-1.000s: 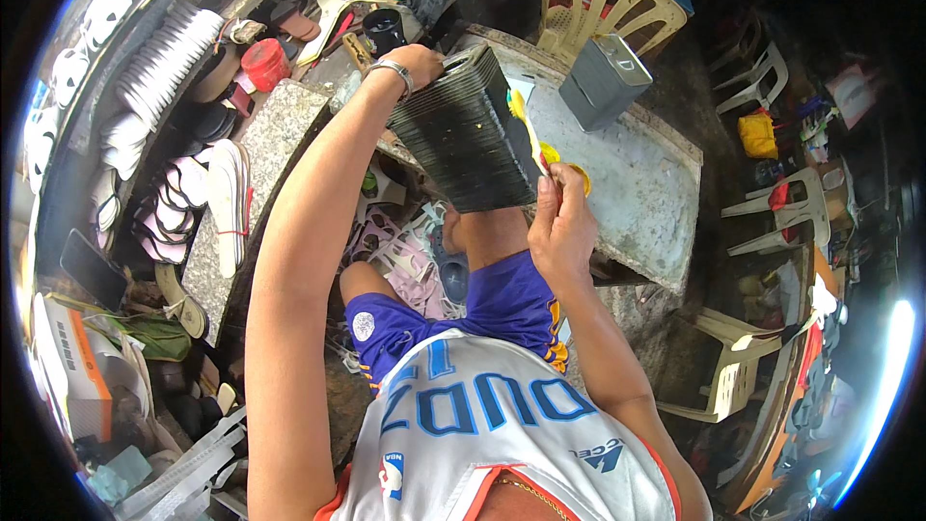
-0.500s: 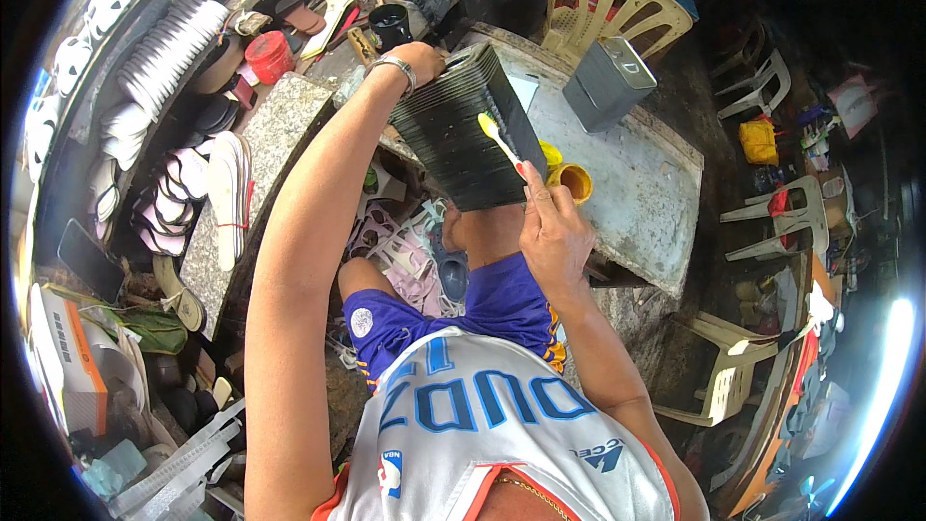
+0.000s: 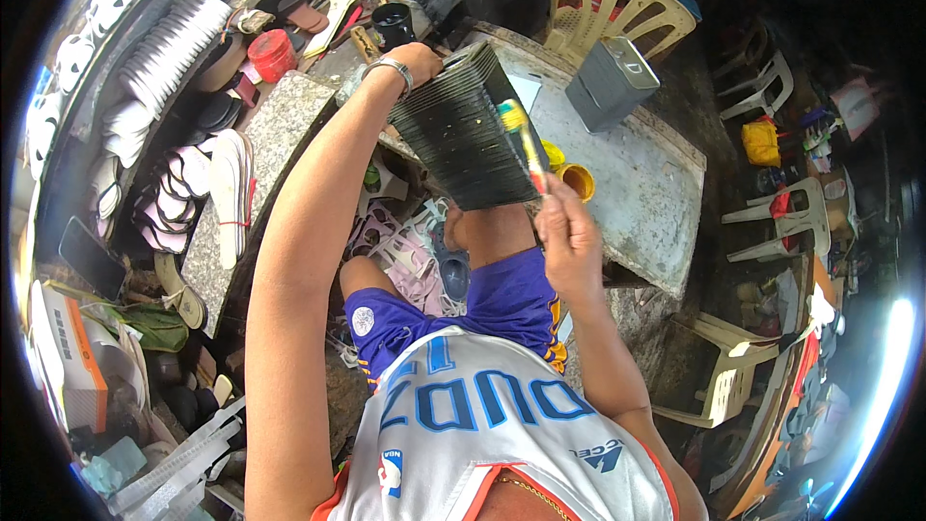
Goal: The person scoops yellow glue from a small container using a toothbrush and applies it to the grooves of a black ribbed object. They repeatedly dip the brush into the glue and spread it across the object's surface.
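Note:
A thick stack of thin black sheets (image 3: 446, 140) stands tilted above my right knee. My left hand (image 3: 419, 62) is closed on its upper left corner; the fingertips are partly hidden behind it. Slanting upward from my right hand (image 3: 573, 243) is a toothbrush (image 3: 528, 150), gripped by its red handle end between thumb and fingers. Its green and yellow bristle head lies over the stack's right side; I cannot tell whether it touches. Just right of the stack, a yellow cup (image 3: 578, 179) sits on the worn pale table (image 3: 651, 188).
A dark rectangular can (image 3: 606, 92) stands on the table, with a beige plastic chair (image 3: 617, 0) behind it. To the left, a stone-like bench (image 3: 287, 116) bears bundled slipper soles (image 3: 230, 198). A red tub (image 3: 271, 56) and black mug (image 3: 393, 25) stand beyond. Pale scraps (image 3: 405, 256) litter the floor.
My right hand has shifted slightly right and down, and the toothbrush has turned so its green bristles show. My left hand and the stack have barely moved.

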`<state>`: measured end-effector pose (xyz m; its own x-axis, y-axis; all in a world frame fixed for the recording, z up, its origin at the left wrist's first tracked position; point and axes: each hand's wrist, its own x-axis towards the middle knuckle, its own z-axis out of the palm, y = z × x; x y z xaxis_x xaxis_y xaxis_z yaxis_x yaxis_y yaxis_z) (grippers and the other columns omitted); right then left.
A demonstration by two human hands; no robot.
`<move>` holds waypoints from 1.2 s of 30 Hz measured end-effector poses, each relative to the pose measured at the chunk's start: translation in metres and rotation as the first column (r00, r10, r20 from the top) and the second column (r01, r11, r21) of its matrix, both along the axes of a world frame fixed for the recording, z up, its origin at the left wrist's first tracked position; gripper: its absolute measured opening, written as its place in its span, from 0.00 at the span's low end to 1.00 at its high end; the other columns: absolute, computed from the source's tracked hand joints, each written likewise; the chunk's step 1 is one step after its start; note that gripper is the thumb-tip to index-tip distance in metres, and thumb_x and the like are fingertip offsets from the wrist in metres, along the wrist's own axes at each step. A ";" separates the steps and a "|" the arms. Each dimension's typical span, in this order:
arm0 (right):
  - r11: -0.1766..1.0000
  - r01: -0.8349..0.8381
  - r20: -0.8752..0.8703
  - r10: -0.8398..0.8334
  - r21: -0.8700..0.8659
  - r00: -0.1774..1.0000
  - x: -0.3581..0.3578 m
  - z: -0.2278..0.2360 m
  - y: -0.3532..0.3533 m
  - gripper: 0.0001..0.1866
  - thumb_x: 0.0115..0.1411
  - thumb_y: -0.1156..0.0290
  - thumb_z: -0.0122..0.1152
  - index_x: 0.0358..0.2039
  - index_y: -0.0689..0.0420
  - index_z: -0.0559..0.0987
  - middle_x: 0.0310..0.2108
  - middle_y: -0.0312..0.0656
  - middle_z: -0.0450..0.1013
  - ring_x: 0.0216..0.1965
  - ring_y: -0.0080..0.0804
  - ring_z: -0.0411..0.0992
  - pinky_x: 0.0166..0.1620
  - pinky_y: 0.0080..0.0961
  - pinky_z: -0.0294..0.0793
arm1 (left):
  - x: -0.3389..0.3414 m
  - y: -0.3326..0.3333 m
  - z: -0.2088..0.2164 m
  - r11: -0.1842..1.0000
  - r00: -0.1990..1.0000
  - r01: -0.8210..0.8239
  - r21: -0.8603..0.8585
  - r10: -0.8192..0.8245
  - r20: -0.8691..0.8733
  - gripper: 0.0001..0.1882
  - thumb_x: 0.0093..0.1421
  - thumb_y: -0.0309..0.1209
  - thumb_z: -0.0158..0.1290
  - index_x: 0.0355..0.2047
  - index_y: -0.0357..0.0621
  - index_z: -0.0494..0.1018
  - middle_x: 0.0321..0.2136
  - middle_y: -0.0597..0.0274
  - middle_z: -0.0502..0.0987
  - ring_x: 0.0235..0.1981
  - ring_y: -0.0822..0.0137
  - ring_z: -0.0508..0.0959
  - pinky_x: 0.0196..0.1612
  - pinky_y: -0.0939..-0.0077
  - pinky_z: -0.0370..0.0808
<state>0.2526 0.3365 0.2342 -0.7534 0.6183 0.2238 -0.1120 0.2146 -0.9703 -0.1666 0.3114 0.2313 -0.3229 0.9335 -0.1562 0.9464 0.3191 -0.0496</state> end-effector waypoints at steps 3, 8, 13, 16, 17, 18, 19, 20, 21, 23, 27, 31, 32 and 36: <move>0.997 0.068 -0.010 -0.069 -0.040 0.998 0.007 0.001 0.010 0.19 0.82 0.68 0.55 0.67 0.61 0.79 0.32 0.26 0.69 0.31 0.14 0.63 0.35 0.17 0.67 | -0.015 -0.001 -0.015 0.993 0.989 0.119 -0.008 -0.119 -0.086 0.10 0.67 0.30 0.52 0.44 0.45 0.82 0.43 0.53 0.86 0.47 0.48 0.87 0.47 0.57 0.84; 0.904 0.151 0.083 -0.200 0.401 0.976 0.010 0.009 0.019 0.18 0.78 0.68 0.61 0.64 0.53 0.83 0.31 0.31 0.71 0.28 0.22 0.70 0.33 0.24 0.72 | -0.032 -0.004 -0.031 0.979 0.978 0.192 0.065 -0.185 -0.094 0.06 0.65 0.26 0.54 0.42 0.43 0.78 0.40 0.57 0.85 0.44 0.51 0.87 0.43 0.60 0.84; 0.647 0.159 0.068 -0.311 0.746 0.948 0.001 0.013 0.013 0.20 0.71 0.70 0.67 0.62 0.44 0.86 0.31 0.39 0.74 0.26 0.36 0.76 0.30 0.35 0.76 | -0.026 0.000 -0.026 0.976 0.968 0.216 0.031 -0.210 -0.137 0.07 0.64 0.26 0.55 0.42 0.44 0.78 0.40 0.56 0.84 0.44 0.51 0.86 0.44 0.60 0.84; 0.565 0.182 0.028 -0.343 0.805 0.939 -0.007 0.011 0.010 0.21 0.69 0.70 0.68 0.62 0.43 0.86 0.30 0.36 0.73 0.26 0.36 0.76 0.29 0.37 0.76 | -0.018 0.001 -0.018 0.975 0.955 0.219 -0.036 -0.222 -0.195 0.07 0.65 0.26 0.55 0.42 0.43 0.78 0.40 0.55 0.83 0.44 0.51 0.86 0.45 0.60 0.84; 0.520 0.162 0.038 -0.354 0.839 0.934 -0.009 0.010 0.009 0.21 0.69 0.70 0.68 0.62 0.43 0.86 0.30 0.36 0.74 0.25 0.36 0.76 0.28 0.37 0.76 | -0.015 0.002 -0.015 0.972 0.950 0.229 -0.042 -0.233 -0.207 0.07 0.65 0.26 0.54 0.42 0.43 0.78 0.40 0.55 0.83 0.44 0.51 0.87 0.45 0.60 0.84; 0.475 0.134 0.058 -0.367 0.869 0.928 -0.011 0.009 0.009 0.21 0.69 0.70 0.68 0.62 0.43 0.86 0.30 0.35 0.74 0.25 0.36 0.76 0.28 0.37 0.77 | -0.013 0.000 -0.012 0.967 0.945 0.255 -0.020 -0.253 -0.208 0.07 0.65 0.26 0.54 0.42 0.43 0.78 0.40 0.56 0.84 0.44 0.52 0.87 0.45 0.61 0.84; 0.434 0.104 0.077 -0.380 0.895 0.922 -0.012 0.008 0.008 0.21 0.68 0.70 0.68 0.62 0.43 0.86 0.30 0.35 0.74 0.25 0.36 0.76 0.28 0.37 0.77 | -0.010 0.001 -0.009 0.981 0.967 0.185 -0.049 -0.191 -0.170 0.08 0.66 0.28 0.54 0.44 0.44 0.79 0.42 0.55 0.84 0.45 0.51 0.87 0.47 0.59 0.84; 0.423 0.080 0.101 -0.387 0.903 0.916 -0.013 0.008 0.006 0.22 0.68 0.70 0.69 0.62 0.42 0.86 0.30 0.35 0.74 0.25 0.37 0.76 0.28 0.38 0.77 | -0.008 0.001 -0.007 0.985 0.973 0.173 -0.006 -0.172 -0.151 0.10 0.67 0.29 0.53 0.45 0.45 0.81 0.43 0.54 0.85 0.47 0.50 0.87 0.49 0.57 0.84; 0.417 0.055 0.125 -0.394 0.907 0.911 -0.013 0.008 0.005 0.22 0.68 0.70 0.69 0.61 0.42 0.86 0.29 0.35 0.74 0.24 0.38 0.77 0.28 0.38 0.77 | -0.004 0.004 -0.006 0.998 0.993 0.066 -0.023 -0.068 -0.095 0.13 0.69 0.32 0.52 0.47 0.46 0.83 0.47 0.51 0.86 0.50 0.47 0.87 0.52 0.53 0.84; 0.454 0.040 0.149 -0.373 0.890 0.916 -0.013 0.008 0.002 0.21 0.69 0.69 0.68 0.61 0.44 0.86 0.29 0.36 0.74 0.24 0.37 0.76 0.28 0.38 0.77 | -0.003 0.005 -0.005 0.999 0.999 -0.011 -0.035 0.009 -0.050 0.17 0.71 0.35 0.50 0.50 0.48 0.86 0.50 0.48 0.87 0.53 0.44 0.86 0.56 0.50 0.84; 0.875 -0.078 0.298 -0.078 0.478 0.951 -0.010 0.008 -0.004 0.17 0.75 0.66 0.62 0.61 0.52 0.84 0.30 0.40 0.78 0.24 0.27 0.73 0.31 0.32 0.76 | -0.014 0.004 -0.015 0.991 0.986 0.136 -0.008 -0.136 -0.100 0.17 0.71 0.35 0.49 0.49 0.48 0.86 0.50 0.48 0.87 0.53 0.44 0.86 0.55 0.51 0.84; 0.978 -0.209 0.261 0.193 0.032 0.946 -0.003 0.003 -0.007 0.18 0.81 0.62 0.55 0.61 0.57 0.82 0.32 0.42 0.79 0.28 0.18 0.69 0.35 0.24 0.73 | -0.025 0.003 -0.025 0.988 0.983 0.155 0.005 -0.154 -0.103 0.15 0.69 0.33 0.50 0.48 0.47 0.85 0.49 0.49 0.86 0.51 0.46 0.86 0.53 0.53 0.84; 0.973 -0.223 0.273 0.231 -0.057 0.934 0.001 0.002 -0.006 0.17 0.81 0.63 0.55 0.61 0.58 0.82 0.30 0.36 0.75 0.30 0.17 0.69 0.36 0.23 0.72 | -0.025 0.002 -0.024 0.986 0.980 0.164 -0.005 -0.164 -0.115 0.14 0.68 0.31 0.51 0.48 0.46 0.84 0.48 0.50 0.85 0.50 0.48 0.86 0.52 0.55 0.84; 0.989 -0.141 0.148 0.133 0.045 0.980 0.020 0.003 0.011 0.16 0.81 0.67 0.56 0.61 0.58 0.81 0.30 0.28 0.69 0.31 0.15 0.67 0.35 0.19 0.70 | -0.012 -0.005 -0.010 0.993 0.987 0.101 -0.054 -0.107 -0.120 0.12 0.65 0.25 0.54 0.48 0.40 0.77 0.47 0.53 0.80 0.47 0.52 0.83 0.47 0.62 0.82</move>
<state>0.2727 0.3472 0.2373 -0.8568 0.4970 0.1377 -0.0040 0.2605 -0.9655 -0.1785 0.3068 0.2215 -0.2435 0.9556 -0.1661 0.9602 0.2134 -0.1801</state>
